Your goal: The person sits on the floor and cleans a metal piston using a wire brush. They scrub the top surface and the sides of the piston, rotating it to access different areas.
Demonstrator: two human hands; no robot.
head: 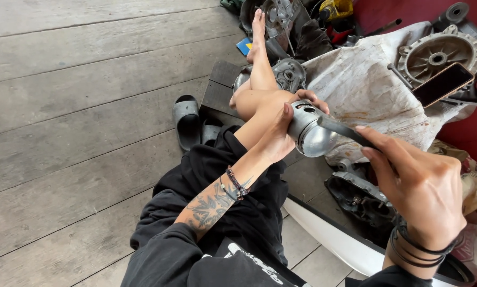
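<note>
I've got my left hand [281, 135] clamped round the metal cylinder part [308, 130] propped by my knee, right hand [416, 180] pinching a dark flat tool [344, 129] against it — looks mid-job, surface work prob. unfinished.

The left hand [281, 139], on a tattooed forearm with wrist bands, reaches forward over the raised knee with fingers curled shut in a firm grip, while the right hand [416, 183], nearer the camera and banded at the wrist, pinches closed with fingers extended toward the left.
</note>
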